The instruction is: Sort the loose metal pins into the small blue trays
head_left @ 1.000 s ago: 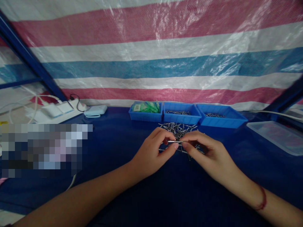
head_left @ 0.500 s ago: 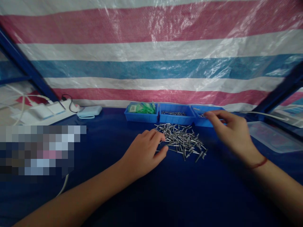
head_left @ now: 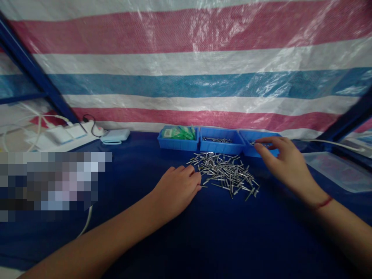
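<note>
A loose pile of silver blind rivets (head_left: 229,172) lies on the blue tabletop (head_left: 209,236). At its left edge, my left hand (head_left: 178,190) has thumb and fingers closed together, with the thin pin of one rivet (head_left: 204,187) poking out from the fingertips. My right hand (head_left: 286,162) is over the front of the right blue bin (head_left: 247,149), its thumb and fingers apart and nothing seen between them. Some small metal pieces show inside that bin; the hand covers part of it.
Beside it stand a middle blue bin (head_left: 222,148) with metal pins and a left blue bin (head_left: 178,145) with green packets. A clear plastic lid (head_left: 337,170) lies at right. A power strip (head_left: 72,139) and a pale blue case (head_left: 115,135) sit at left.
My right hand's thumb and fingers have parted over the right bin. My left hand has closed its fingers at the pile's edge. The view has shifted slightly.
</note>
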Available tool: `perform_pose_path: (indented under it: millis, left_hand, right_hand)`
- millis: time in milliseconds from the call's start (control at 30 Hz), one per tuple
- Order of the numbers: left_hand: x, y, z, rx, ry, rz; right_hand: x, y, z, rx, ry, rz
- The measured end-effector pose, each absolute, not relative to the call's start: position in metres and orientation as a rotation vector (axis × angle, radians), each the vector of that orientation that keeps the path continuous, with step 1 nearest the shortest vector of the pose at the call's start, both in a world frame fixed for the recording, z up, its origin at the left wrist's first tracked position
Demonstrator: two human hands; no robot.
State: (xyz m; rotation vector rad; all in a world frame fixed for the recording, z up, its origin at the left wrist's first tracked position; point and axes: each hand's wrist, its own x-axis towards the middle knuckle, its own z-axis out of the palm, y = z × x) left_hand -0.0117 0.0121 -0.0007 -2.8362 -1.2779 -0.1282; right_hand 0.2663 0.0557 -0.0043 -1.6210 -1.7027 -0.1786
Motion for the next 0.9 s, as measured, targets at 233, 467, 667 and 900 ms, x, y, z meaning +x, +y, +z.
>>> perform_pose_path:
  millis: [233, 467, 667, 900]
  left_hand:
    - [-0.006, 0.011, 0.001, -2.988, -1.398, -0.522]
    - [0.005, 0.007, -0.006, -3.205, -1.602, -1.126]
    - [0.007, 0.006, -0.006, -3.371, -1.672, -1.207]
    - [0.007, 0.005, -0.006, -3.399, -1.605, -1.189]
  right_hand:
    - [0.227, 0.032, -0.016, -1.263, -1.979, 0.127]
    - [0.198, 0.006, -0.012, -0.977, -2.059, 0.413]
    - [0.195, 0.003, -0.010, -0.935, -1.966, 0.556]
    - [0.194, 0.003, -0.010, -0.937, -1.905, 0.581]
